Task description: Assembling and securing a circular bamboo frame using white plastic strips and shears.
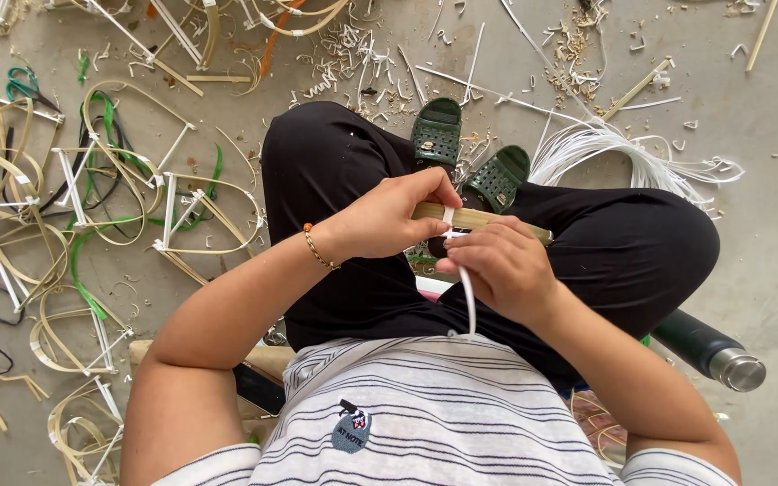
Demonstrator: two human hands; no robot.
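A person in a striped shirt is sitting cross-legged on a concrete floor, both forearms angling inward over black trousers so the hands are meeting above the lap. The left hand, a gold bracelet at its wrist, is curling its fingers tight around one end of a flat bamboo strip lying crosswise over the knees. The right hand is pinching a white plastic band against the strip, fingers clenched on it, the band trailing down toward the shirt. Green sandals are showing just beyond the hands. Finished bamboo frames are lying scattered at the left, a white coil at the upper right, and a dark green flask beside the right knee.
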